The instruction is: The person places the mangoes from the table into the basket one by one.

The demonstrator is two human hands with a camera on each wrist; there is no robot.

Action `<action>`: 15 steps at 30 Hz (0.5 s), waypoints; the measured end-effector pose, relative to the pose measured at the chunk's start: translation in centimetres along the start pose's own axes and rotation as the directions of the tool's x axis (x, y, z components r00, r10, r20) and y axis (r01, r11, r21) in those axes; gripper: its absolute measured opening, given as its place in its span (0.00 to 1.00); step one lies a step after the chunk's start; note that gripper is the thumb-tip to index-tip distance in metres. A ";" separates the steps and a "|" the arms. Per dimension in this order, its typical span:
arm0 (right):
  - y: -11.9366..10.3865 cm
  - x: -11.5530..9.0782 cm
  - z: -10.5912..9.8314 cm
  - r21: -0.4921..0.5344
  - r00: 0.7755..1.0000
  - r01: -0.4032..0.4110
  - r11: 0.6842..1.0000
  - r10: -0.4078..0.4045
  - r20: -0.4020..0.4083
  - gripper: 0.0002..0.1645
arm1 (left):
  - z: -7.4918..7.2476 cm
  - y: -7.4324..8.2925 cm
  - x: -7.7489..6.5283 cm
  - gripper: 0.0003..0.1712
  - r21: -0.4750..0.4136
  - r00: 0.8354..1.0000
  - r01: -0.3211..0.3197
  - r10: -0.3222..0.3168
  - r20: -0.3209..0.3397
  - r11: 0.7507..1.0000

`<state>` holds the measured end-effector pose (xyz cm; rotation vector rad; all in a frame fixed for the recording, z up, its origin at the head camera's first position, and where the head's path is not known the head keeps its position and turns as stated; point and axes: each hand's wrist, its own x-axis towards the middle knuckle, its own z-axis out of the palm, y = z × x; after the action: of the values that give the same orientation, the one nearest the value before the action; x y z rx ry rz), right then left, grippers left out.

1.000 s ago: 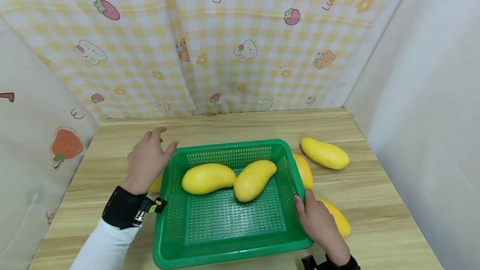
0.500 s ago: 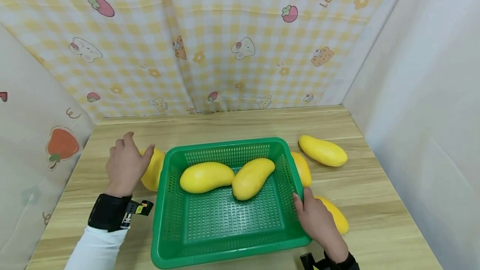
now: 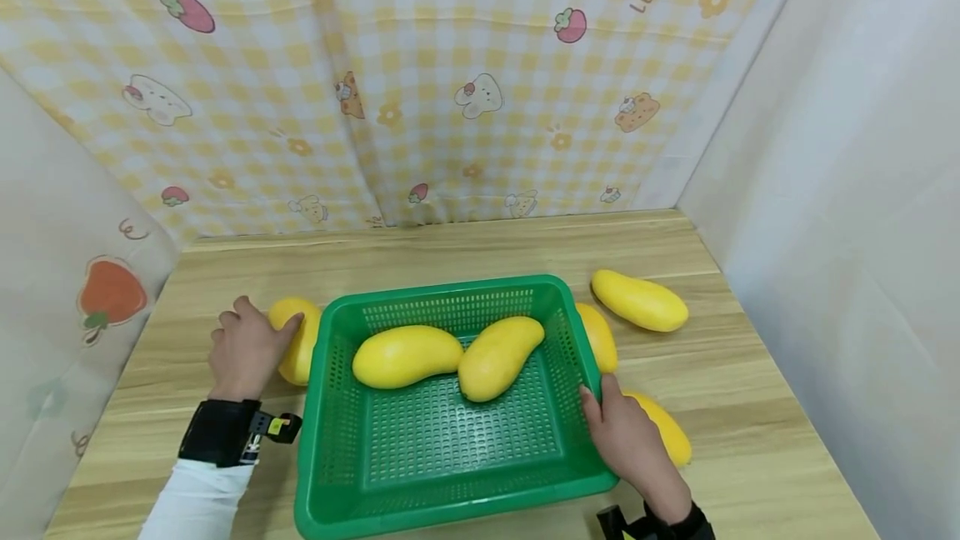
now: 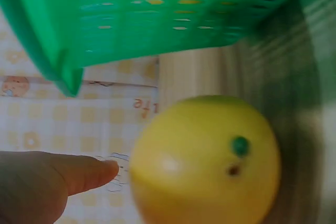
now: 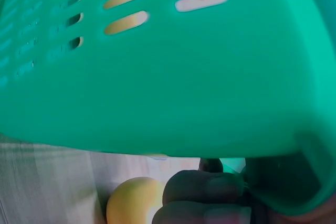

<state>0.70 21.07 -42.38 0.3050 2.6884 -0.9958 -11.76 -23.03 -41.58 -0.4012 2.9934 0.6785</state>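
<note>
My left hand (image 3: 246, 352) is beside a yellow mango (image 3: 303, 352) just left of the green plastic basket (image 3: 450, 507). Its thumb overlaps the mango in the head view; in the left wrist view the straight thumb (image 4: 86, 174) points toward the rounded mango end (image 4: 205, 156), which has a small green spot. At the basket's right side, my right hand (image 3: 633, 444) grips the rim, with curled fingers (image 5: 202, 187) showing under the edge in the right wrist view. Inside the basket lie two mangoes, one on the left (image 3: 405, 357) and one on the right (image 3: 500, 357).
Right of the basket are three more mangoes: one against its wall (image 3: 597, 338), one farther back (image 3: 640, 300) and one partly behind my right hand (image 3: 667, 430). The wooden table (image 3: 757, 448) ends at a checked cloth (image 3: 420, 132) behind and white cloth at the sides.
My left hand has moved left from above the basket's corner, then lowered beside the left mango, which is now more exposed. My right hand stays on the rim.
</note>
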 end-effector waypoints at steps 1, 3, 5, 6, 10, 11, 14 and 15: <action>0.0 0.0 0.0 0.000 1.000 0.001 1.000 -0.001 0.001 0.17 | 0.2 -0.2 0.0 0.53 0.004 1.000 0.000 0.000 0.008 1.000; -0.1 0.0 -0.1 -0.001 1.000 0.002 1.000 -0.002 0.002 0.17 | 0.5 -0.4 0.0 0.54 -0.002 1.000 -0.008 0.008 0.006 1.000; -0.1 0.0 -0.1 -0.001 1.000 0.001 1.000 -0.001 0.002 0.17 | 0.9 -0.4 -0.1 0.55 -0.018 1.000 -0.018 0.018 -0.001 1.000; -0.1 0.0 -0.2 -0.002 1.000 0.000 1.000 0.000 0.002 0.17 | 1.1 -0.3 -0.1 0.56 -0.030 1.000 -0.021 0.021 -0.005 0.999; -0.2 -0.1 -0.2 0.000 1.000 -0.003 1.000 0.003 0.001 0.17 | 1.7 0.2 0.0 0.57 -0.063 0.999 -0.034 0.034 -0.009 0.997; -0.2 -0.1 -0.2 0.001 1.000 -0.004 1.000 0.004 0.002 0.17 | 1.7 0.3 0.0 0.57 -0.062 0.999 -0.038 0.038 -0.004 0.997; -0.2 -0.1 -0.1 0.003 1.000 0.003 1.000 -0.003 0.000 0.17 | 1.8 0.3 0.2 0.53 -0.045 0.998 -0.058 0.058 0.008 0.997; -0.2 -0.1 -0.1 0.003 1.000 0.006 1.000 -0.006 -0.003 0.17 | 1.8 0.3 0.2 0.52 -0.035 0.998 -0.066 0.067 0.014 0.997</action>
<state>0.73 20.98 -42.11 0.2994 2.6924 -1.0016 -12.06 -22.05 -43.10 -0.2982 2.9970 0.7354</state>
